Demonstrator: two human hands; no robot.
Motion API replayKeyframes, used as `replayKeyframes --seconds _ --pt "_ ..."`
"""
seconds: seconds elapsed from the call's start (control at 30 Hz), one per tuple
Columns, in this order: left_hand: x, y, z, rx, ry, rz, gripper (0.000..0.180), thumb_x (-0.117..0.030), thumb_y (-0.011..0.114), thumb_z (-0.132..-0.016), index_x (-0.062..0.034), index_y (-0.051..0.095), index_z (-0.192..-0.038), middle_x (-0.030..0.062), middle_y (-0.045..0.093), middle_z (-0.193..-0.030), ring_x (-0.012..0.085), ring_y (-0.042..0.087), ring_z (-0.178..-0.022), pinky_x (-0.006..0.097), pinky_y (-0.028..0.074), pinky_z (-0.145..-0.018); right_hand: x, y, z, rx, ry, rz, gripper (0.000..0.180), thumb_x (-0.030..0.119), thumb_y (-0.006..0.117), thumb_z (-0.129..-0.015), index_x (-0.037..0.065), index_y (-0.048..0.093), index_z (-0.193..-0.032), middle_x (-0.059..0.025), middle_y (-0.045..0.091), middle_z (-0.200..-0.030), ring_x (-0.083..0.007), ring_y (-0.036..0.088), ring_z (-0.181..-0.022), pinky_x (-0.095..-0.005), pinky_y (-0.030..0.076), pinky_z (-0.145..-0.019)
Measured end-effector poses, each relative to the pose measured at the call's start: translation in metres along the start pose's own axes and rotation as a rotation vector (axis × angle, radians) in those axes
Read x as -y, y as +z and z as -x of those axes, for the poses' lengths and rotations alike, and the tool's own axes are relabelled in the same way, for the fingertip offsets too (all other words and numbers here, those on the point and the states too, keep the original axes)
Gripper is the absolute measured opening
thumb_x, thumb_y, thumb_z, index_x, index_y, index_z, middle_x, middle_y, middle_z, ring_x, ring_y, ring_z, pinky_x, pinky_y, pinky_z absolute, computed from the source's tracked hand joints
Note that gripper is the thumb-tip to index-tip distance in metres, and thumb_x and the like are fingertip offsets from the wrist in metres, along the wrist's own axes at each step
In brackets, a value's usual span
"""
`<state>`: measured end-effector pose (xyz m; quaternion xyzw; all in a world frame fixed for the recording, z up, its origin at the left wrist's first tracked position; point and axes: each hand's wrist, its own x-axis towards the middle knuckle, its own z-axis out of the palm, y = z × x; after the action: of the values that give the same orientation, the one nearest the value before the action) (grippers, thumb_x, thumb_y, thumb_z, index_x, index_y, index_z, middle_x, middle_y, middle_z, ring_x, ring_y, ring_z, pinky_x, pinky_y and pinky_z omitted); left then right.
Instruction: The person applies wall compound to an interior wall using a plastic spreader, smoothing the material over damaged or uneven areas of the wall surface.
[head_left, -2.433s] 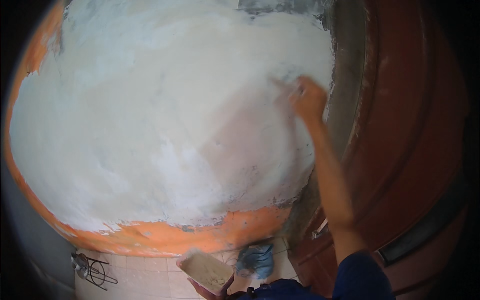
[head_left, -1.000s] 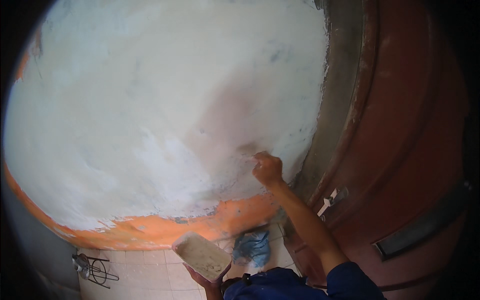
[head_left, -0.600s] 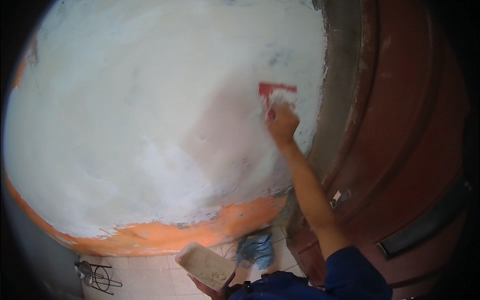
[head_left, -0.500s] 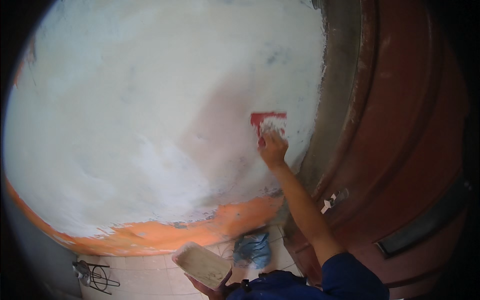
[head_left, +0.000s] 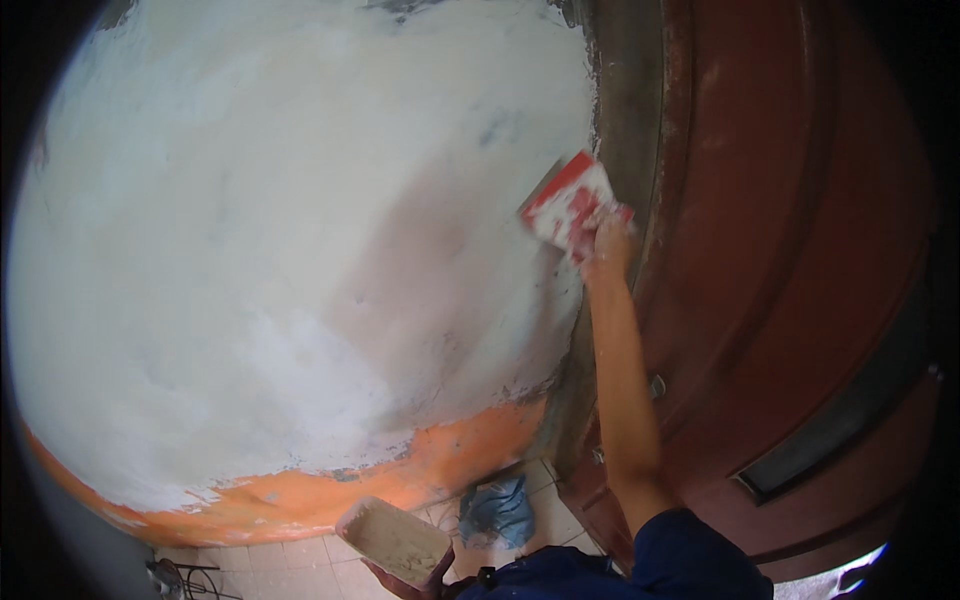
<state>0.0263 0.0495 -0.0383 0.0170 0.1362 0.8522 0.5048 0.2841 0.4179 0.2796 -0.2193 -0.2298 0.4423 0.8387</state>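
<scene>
My right hand (head_left: 610, 245) is closed on the handle of a red putty spreader (head_left: 568, 205). White filler smears the spreader's face, and its greyish blade edge lies to the left, at or close to the wall. Pale filler coats most of the wall (head_left: 250, 220), with a bare orange strip (head_left: 480, 440) along its foot. Low in the view, my left hand (head_left: 388, 582) supports a rectangular tub (head_left: 355, 512) with pale filler inside. The tub hides most of that hand's fingers.
A dark red door (head_left: 760, 250) and its grey-brown frame (head_left: 625, 110) stand close on the right. On the tiled floor (head_left: 300, 560) lies a crumpled blue plastic bag (head_left: 497, 512). A dark metal stand (head_left: 195, 580) is at the lower left.
My right hand has moved up and right with the spreader, which is now tilted and nearer the door frame. The view has shifted a little; the tub stays in my left hand.
</scene>
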Motion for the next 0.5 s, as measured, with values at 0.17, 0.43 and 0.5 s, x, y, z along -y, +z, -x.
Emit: replayKeyframes --seconds 0.17,0.43,0.5 --pt "0.002 -0.013 -0.016 -0.011 -0.031 0.032 0.067 -0.052 0.05 -0.086 -0.017 0.032 -0.141 0.0074 0.032 -0.145 0.0312 0.031 -0.131 0.054 0.025 -0.106 0.023 0.053 -0.064 0.072 -1.126 0.587 0.027 -0.004 0.059 -0.068 -0.001 0.06 -0.095 -0.0115 0.063 -0.085 -0.0221 0.062 -0.074 -0.031 0.05 -0.069" --pt "0.01 0.002 -0.026 0.067 -0.079 0.15 0.061 -0.043 0.057 -0.085 -0.0171 0.039 -0.137 0.0026 0.04 -0.14 0.0235 0.037 -0.127 0.047 0.029 -0.105 -0.058 0.032 -0.089 0.217 -1.246 1.02 0.05 0.003 0.058 -0.061 -0.001 0.061 -0.11 -0.0223 0.063 -0.083 -0.0378 0.062 -0.077 -0.0389 0.05 -0.071" --pt "0.015 0.007 -0.031 0.022 -0.067 0.08 0.059 -0.041 0.058 -0.085 -0.0167 0.041 -0.136 0.002 0.042 -0.139 0.0226 0.038 -0.126 0.045 0.03 -0.105 -0.073 0.022 -0.087 0.19 -1.202 1.02 0.051 0.005 0.059 -0.061 -0.001 0.061 -0.112 -0.0223 0.063 -0.082 -0.0373 0.062 -0.076 -0.0388 0.051 -0.069"
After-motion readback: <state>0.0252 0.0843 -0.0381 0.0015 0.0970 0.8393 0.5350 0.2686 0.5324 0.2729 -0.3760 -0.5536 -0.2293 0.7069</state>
